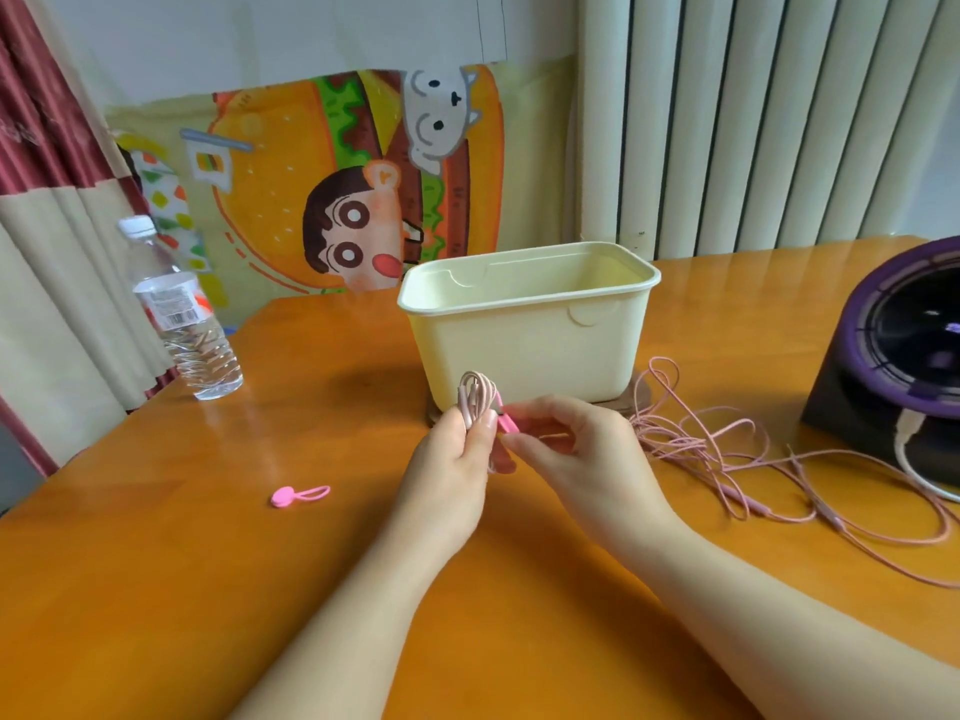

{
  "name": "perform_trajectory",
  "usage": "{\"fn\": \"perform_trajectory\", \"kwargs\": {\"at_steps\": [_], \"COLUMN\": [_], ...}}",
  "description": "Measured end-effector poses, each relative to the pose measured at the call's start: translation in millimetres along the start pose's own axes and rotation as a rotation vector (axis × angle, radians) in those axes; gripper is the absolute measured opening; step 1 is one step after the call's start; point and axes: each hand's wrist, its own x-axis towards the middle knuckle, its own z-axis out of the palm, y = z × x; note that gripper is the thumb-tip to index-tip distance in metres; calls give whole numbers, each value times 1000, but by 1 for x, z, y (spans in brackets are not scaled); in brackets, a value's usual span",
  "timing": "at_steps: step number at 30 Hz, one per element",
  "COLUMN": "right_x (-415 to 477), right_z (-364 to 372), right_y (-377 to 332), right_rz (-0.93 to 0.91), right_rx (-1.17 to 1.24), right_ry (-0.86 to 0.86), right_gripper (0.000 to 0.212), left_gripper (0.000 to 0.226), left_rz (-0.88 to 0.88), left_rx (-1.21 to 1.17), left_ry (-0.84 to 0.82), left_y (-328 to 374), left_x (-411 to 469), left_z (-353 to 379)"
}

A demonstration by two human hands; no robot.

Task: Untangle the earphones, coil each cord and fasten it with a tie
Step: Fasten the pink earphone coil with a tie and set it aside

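My left hand (451,465) grips a coiled pale pink earphone cord (477,388) upright above the orange table, its loops sticking out over my thumb. My right hand (574,449) pinches a bright pink tie (506,422) against the side of that coil. A second pink tie (298,495), a round knob with a loop, lies on the table to the left of my hands. More pink earphone cord (727,449) lies loose and tangled on the table to the right.
A cream plastic tub (530,330) stands just behind my hands on a brown coaster. A water bottle (182,314) stands at the left table edge. A dark purple round device (904,350) sits at the far right, beside the tangled cord.
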Motion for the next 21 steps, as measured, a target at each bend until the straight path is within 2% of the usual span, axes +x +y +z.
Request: {"fn": "perform_trajectory", "kwargs": {"at_steps": [4, 12, 17, 21], "right_x": [2, 5, 5, 5], "right_z": [-1, -4, -8, -8], "right_y": [6, 14, 12, 11], "right_rz": [-56, -181, -175, -200], "right_rx": [-69, -233, -240, -258], "right_ry": [35, 20, -16, 1], "right_gripper": [30, 18, 15, 15], "left_gripper": [25, 27, 31, 17], "left_rz": [-58, -252, -245, -101], "left_rx": [-146, -455, -418, -122], "left_ry": [-120, -226, -240, -179], "left_y": [4, 9, 5, 5], "left_x": [-3, -6, -8, -10], "left_z": [0, 2, 3, 3]}}
